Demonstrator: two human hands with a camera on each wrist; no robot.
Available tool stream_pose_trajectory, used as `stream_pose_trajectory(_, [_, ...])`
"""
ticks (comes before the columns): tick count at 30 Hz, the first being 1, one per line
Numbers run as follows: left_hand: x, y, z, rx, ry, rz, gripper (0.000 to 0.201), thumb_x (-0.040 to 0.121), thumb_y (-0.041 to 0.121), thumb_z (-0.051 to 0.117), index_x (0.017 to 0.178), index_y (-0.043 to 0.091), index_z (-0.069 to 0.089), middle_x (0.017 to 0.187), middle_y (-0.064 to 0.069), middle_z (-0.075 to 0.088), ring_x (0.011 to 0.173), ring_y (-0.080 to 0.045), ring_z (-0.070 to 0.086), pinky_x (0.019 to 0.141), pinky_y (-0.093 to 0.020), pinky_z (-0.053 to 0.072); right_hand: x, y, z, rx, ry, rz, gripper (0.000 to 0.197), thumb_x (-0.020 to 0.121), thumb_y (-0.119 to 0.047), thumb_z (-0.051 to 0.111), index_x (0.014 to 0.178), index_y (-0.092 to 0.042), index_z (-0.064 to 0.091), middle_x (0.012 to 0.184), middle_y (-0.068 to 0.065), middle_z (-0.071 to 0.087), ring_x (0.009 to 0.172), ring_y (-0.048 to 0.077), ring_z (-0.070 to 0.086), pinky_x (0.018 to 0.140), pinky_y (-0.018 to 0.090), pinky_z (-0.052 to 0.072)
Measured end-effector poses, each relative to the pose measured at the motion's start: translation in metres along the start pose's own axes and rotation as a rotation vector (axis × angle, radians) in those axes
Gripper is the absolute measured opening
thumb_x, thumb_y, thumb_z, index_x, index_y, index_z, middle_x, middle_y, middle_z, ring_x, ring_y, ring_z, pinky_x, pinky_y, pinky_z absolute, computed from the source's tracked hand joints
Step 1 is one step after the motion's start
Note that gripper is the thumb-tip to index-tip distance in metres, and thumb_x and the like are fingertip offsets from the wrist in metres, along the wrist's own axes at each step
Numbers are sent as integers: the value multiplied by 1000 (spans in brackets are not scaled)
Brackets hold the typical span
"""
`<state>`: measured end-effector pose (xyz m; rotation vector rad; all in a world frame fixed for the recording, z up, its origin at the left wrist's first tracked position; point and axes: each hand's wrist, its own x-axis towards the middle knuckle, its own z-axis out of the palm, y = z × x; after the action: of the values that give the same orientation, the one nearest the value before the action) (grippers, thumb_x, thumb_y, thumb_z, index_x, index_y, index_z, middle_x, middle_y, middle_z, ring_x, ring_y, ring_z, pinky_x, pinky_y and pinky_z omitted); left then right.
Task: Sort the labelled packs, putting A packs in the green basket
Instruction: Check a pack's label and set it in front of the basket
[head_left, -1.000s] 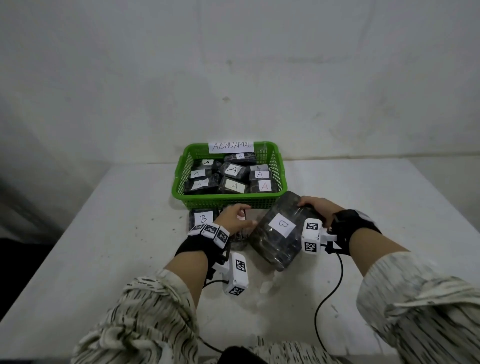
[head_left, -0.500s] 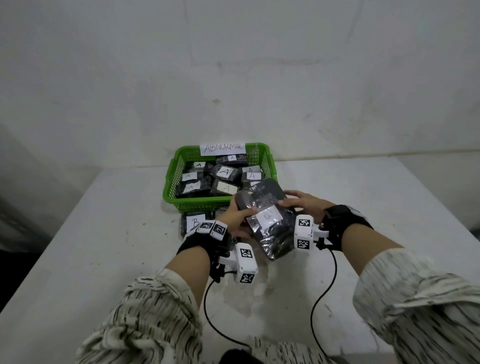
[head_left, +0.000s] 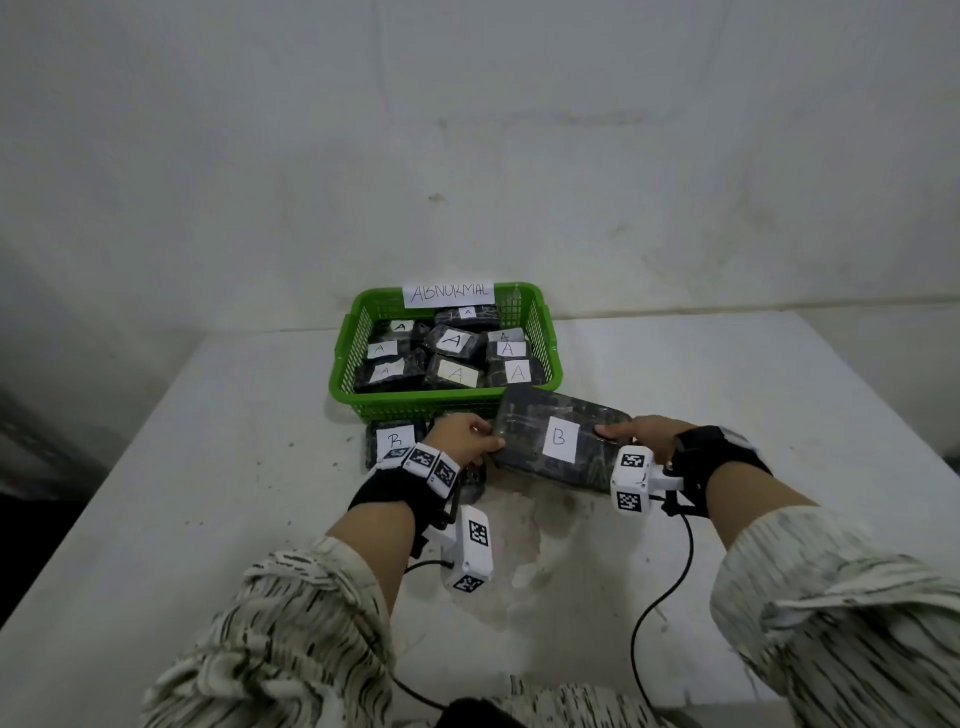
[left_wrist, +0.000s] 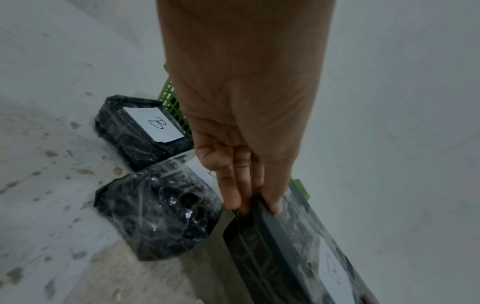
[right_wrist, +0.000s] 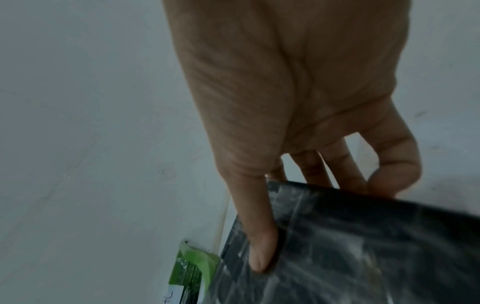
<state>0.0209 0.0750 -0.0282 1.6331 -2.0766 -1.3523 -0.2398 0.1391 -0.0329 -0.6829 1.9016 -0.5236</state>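
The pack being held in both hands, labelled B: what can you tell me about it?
The pack labelled B is a dark, flat, oblong block wrapped in clear crinkled film, with a white paper label bearing a handwritten B on its upper face. It lies level, long side across, just in front of the green basket. The left hand grips its left end and the right hand its right end, thumb on top. Whether it touches the table cannot be told.
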Motion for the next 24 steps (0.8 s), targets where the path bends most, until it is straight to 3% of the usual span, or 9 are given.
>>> stream_pose_trajectory(2, [-2, 0, 1, 7, -29, -29, 46, 85, 24, 68, 124, 13, 49, 71, 0, 63, 45, -4, 60, 36, -11, 37, 0, -5, 6, 47, 44, 1, 32, 84, -32, 71, 72, -6, 56, 66, 9, 58, 59, 22, 51, 59, 29, 40])
stream_pose_trajectory(4, [-4, -3, 2, -28, -86, -74, 53, 84, 16, 70, 128, 11, 41, 67, -5, 64, 36, -5, 58, 33, -15, 39, 7, -7, 12, 67, 80, 4, 33, 80, -30, 75, 69, -6, 55, 67, 8, 58, 62, 23, 53, 63, 29, 41])
stream_pose_trajectory(7, [-5, -7, 3, -65, -116, -100, 55, 82, 9, 70, 126, 8, 37, 64, -12, 64, 35, -13, 59, 37, -26, 50, 18, -9, 20, 81, 114, -35, 31, 78, -27, 77, 80, -3, 58, 77, 10, 61, 80, 29, 58, 67, 32, 44])
stream_pose_trajectory(10, [-3, -12, 3, -38, -70, -104, 51, 83, 10, 70, 122, 11, 37, 61, -11, 64, 38, -18, 58, 43, -30, 52, 23, -9, 25, 99, 107, -85, 30, 76, -16, 79, 96, 1, 64, 93, 16, 66, 92, 34, 62, 81, 42, 51])
stream_pose_trajectory(14, [0, -14, 2, -23, -48, -115, 51, 86, 9, 66, 126, 13, 35, 62, -10, 63, 35, -17, 55, 40, -27, 50, 23, -8, 30, 116, 86, -99, 34, 76, 0, 75, 108, 8, 65, 99, 25, 68, 82, 30, 60, 77, 41, 50])
stream_pose_trajectory(17, [4, -18, 2, 21, -1, -108, 52, 90, 10, 60, 135, 12, 34, 61, -8, 63, 34, -14, 55, 39, -25, 48, 22, -8, 35, 141, 84, -112, 37, 79, 13, 65, 116, 10, 60, 100, 22, 64, 73, 29, 61, 71, 35, 52])
stream_pose_trajectory(19, [5, -17, 3, 51, 11, -104, 54, 91, 10, 57, 140, 11, 33, 63, -10, 64, 39, -16, 57, 46, -30, 54, 24, -7, 38, 167, 70, -103, 44, 78, 17, 64, 120, 12, 57, 100, 22, 63, 76, 30, 62, 79, 40, 54])
stream_pose_trajectory(22, [5, -17, 5, 120, 63, -82, 57, 91, 9, 56, 142, 11, 30, 75, -14, 70, 62, -28, 67, 67, -39, 58, 27, -3, 45, 181, 93, -90, 61, 73, 16, 69, 131, 8, 50, 112, 24, 65, 101, 37, 64, 96, 47, 49])
stream_pose_trajectory(24, [5, -18, 8, 110, 77, -76, 59, 91, 5, 55, 143, 15, 27, 73, -12, 68, 63, -28, 66, 70, -40, 58, 29, -1, 48, 226, 110, -107, 70, 72, 15, 70, 136, 7, 43, 118, 28, 63, 109, 40, 61, 98, 48, 48])
